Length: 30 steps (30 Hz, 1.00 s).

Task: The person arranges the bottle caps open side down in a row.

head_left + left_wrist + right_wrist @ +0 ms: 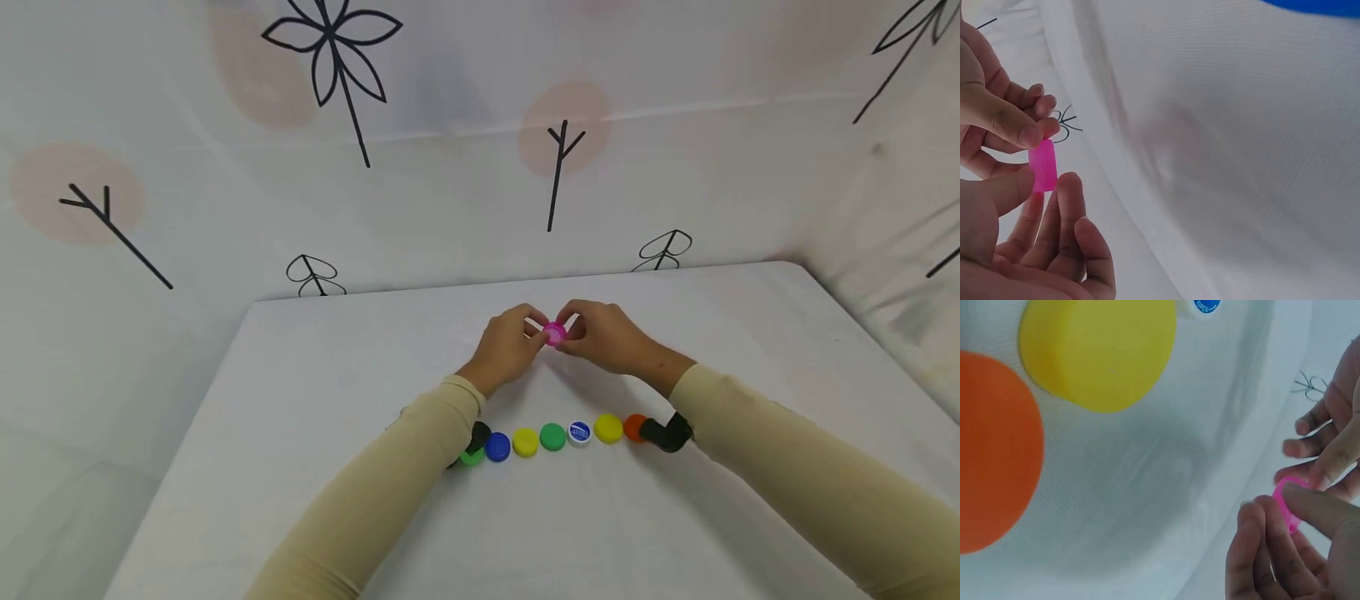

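A bright pink bottle cap (555,333) is held up above the far part of the white table. My left hand (504,348) pinches its left side between thumb and fingers. From the other side, my right hand (606,335) pinches it too. In the left wrist view the pink cap (1044,165) shows its side wall, between the fingertips of both hands. The right wrist view has the cap (1282,499) tilted, partly covered by the right thumb.
Nearer than the hands, a row of caps lies on the white tabletop (315,375): green (472,457), blue (497,447), yellow (526,442), green (552,437), white-and-blue (580,432), yellow (608,428) and orange (635,427). Black wrist gear partly covers both row ends. Patterned cloth (450,192) hangs behind.
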Each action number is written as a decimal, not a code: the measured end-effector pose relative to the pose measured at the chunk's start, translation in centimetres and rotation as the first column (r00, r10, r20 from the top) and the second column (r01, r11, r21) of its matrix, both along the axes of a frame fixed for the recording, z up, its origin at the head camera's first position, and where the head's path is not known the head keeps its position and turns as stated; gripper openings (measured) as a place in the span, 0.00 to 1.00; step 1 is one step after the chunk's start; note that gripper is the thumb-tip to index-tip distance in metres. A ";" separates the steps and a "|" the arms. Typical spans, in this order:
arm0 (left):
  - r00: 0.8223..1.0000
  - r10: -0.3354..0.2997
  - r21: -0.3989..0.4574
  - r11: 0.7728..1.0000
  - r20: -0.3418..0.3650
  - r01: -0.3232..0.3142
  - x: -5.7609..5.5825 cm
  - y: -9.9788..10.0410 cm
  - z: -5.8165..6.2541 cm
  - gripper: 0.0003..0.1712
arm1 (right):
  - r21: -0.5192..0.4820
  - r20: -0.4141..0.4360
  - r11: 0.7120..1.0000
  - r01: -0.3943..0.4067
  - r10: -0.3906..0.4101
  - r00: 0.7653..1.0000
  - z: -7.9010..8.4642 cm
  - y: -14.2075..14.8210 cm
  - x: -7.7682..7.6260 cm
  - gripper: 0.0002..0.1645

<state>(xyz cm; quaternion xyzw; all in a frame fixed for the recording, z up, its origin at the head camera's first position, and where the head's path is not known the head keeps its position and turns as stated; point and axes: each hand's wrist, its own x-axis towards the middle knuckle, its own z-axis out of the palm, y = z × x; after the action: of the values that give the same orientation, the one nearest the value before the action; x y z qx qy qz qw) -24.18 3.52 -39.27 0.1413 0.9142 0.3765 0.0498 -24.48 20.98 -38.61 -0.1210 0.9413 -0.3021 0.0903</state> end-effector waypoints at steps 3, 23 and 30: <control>1.000 0.013 0.020 1.000 0.001 -0.013 0.0 -0.1 0.1 0.15 | -0.064 0.038 0.998 0.009 -0.007 0.999 -0.1 0.1 -0.2 0.23; 0.989 -0.034 0.016 0.999 -0.144 0.037 0.8 -1.0 0.2 0.14 | -0.283 0.264 0.953 0.104 -0.027 0.964 -0.1 0.7 0.0 0.25; 0.994 -0.059 0.016 0.998 -0.088 0.061 1.0 -1.7 0.2 0.14 | -0.269 0.234 0.960 0.082 -0.017 0.972 0.2 0.9 0.6 0.24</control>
<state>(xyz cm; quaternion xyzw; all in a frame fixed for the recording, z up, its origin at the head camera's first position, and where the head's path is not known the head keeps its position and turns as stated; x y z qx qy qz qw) -23.16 1.84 -39.11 0.1855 0.9073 0.3769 0.0196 -23.86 21.83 -38.45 -0.0730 0.8758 -0.4448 0.1727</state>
